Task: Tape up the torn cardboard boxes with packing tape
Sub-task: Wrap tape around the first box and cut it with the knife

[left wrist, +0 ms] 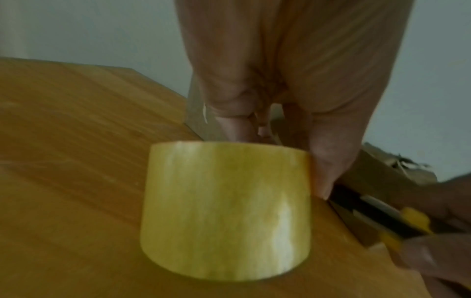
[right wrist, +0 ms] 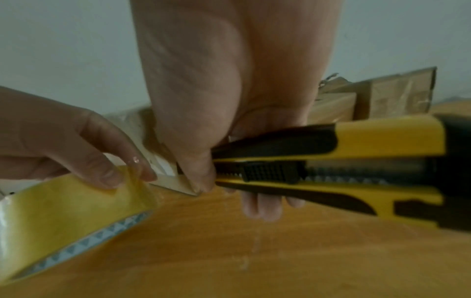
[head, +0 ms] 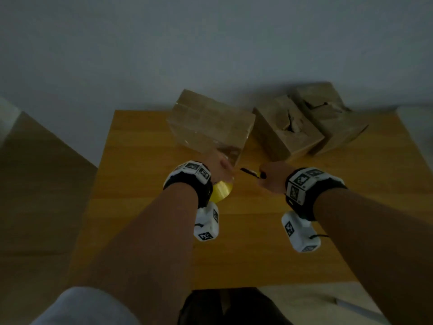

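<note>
My left hand (head: 220, 167) grips a yellowish roll of packing tape (head: 221, 191) (left wrist: 226, 209) just above the wooden table (head: 145, 146), in front of the near cardboard box (head: 210, 123), whose top carries clear tape. My right hand (head: 271, 175) grips a yellow and black utility knife (right wrist: 331, 173) (left wrist: 397, 217); its blade end (head: 248, 171) points left toward the tape roll (right wrist: 66, 211) and the box's near corner. Two torn cardboard boxes (head: 288, 127) (head: 328, 116) stand at the back right. Whether the blade touches the tape is hidden by blur.
The table stands against a pale wall (head: 210, 43). Its near half (head: 246, 254) lies under my forearms. A brownish surface (head: 35, 184) runs along the left side. The torn boxes (right wrist: 397, 94) show behind the knife in the right wrist view.
</note>
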### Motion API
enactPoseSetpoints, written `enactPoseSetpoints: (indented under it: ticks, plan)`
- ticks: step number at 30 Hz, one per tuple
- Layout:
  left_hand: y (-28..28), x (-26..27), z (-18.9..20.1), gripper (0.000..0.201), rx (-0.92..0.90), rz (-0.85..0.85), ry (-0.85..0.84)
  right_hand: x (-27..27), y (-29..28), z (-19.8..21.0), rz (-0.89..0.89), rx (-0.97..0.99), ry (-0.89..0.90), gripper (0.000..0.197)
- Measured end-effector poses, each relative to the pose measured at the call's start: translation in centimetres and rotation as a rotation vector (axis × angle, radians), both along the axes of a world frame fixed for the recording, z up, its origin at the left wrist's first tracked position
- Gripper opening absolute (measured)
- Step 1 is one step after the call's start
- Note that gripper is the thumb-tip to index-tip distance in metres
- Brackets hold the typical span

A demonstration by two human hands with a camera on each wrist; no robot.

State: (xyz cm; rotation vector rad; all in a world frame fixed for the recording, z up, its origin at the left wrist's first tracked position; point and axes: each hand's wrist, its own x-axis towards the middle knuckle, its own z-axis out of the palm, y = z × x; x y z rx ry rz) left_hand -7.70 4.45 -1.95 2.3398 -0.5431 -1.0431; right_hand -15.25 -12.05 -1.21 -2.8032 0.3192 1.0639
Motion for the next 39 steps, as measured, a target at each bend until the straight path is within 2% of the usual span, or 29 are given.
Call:
enactPoseSetpoints:
  ticks: [2, 7, 11, 14, 16, 18, 20, 23, 25, 28, 29, 30, 31, 32, 33, 34, 36, 39]
  plan:
    - [-1.1, -0.7, -1.2, 0.024, 0.041, -0.022, -0.030, -0.5, -0.8, -0.9, -0.012, -0.016, 0.019, 0.016]
    - [-2.9, -1.6, -2.5, 0.058, 0.073, -0.183, -0.120, -1.8, -2.7, -3.3, -0.048, -0.004, 0.068, 0.037]
    - [-3.4, -1.3, -2.6, 0.060, 0.061, -0.186, -0.123, -2.3, -3.7, -4.7, -0.070, 0.011, 0.109, 0.054]
    - [-2.9, -1.0, -2.3, 0.046, -0.013, -0.046, 0.023, -2.0, -3.9, -4.7, -0.081, 0.002, 0.140, 0.059]
    - [-2.2, -0.4, -1.5, 0.025, -0.076, 0.094, 0.116, -1.3, -3.7, -3.9, -0.074, -0.013, 0.128, 0.049]
    - [-1.4, 0.5, 0.1, 0.008, -0.105, 0.212, 0.077, -0.4, -3.4, -2.8, -0.099, 0.017, 0.061, 0.038]
    - [-0.6, 1.7, 2.0, 0.023, -0.127, 0.299, 0.008, 0.9, -3.2, -1.5, -0.147, 0.109, -0.035, 0.025]
    - [1.0, 3.9, 4.3, 0.034, -0.115, 0.382, -0.065, 3.2, -2.4, 0.9, -0.239, 0.268, -0.165, 0.026]
    - [2.4, 5.4, 4.8, 0.031, -0.098, 0.499, -0.119, 4.5, -1.8, 2.4, -0.323, 0.338, -0.293, 0.028]
    - [4.3, 7.6, 4.6, 0.026, -0.064, 0.785, -0.360, 5.6, -1.1, 3.3, -0.476, 0.435, -0.447, 0.034]
    - [4.5, 8.2, 4.6, 0.022, -0.093, 0.872, -0.376, 6.0, -0.9, 3.3, -0.517, 0.465, -0.463, 0.038]
    - [4.5, 8.8, 4.4, 0.027, -0.129, 0.940, -0.345, 6.2, -0.8, 3.1, -0.555, 0.503, -0.465, 0.045]
    - [4.4, 9.2, 4.1, 0.047, -0.159, 0.975, -0.269, 6.5, -0.6, 3.0, -0.582, 0.533, -0.447, 0.051]
    - [4.3, 9.4, 3.8, 0.065, -0.167, 0.950, -0.192, 6.7, -0.5, 2.7, -0.598, 0.560, -0.418, 0.054]
    - [4.1, 9.2, 3.6, 0.074, -0.159, 0.886, -0.106, 7.0, -0.4, 2.5, -0.611, 0.585, -0.379, 0.051]
    - [3.9, 9.3, 3.2, 0.074, -0.160, 0.820, -0.039, 7.2, -0.2, 2.4, -0.627, 0.617, -0.345, 0.044]
    - [3.7, 9.3, 2.9, 0.065, -0.201, 0.793, 0.035, 7.8, 0.0, 2.4, -0.686, 0.674, -0.340, 0.029]
    - [4.4, 10.3, 3.1, 0.066, -0.262, 0.866, 0.033, 8.7, -0.2, 2.9, -0.633, 0.635, -0.440, 0.032]
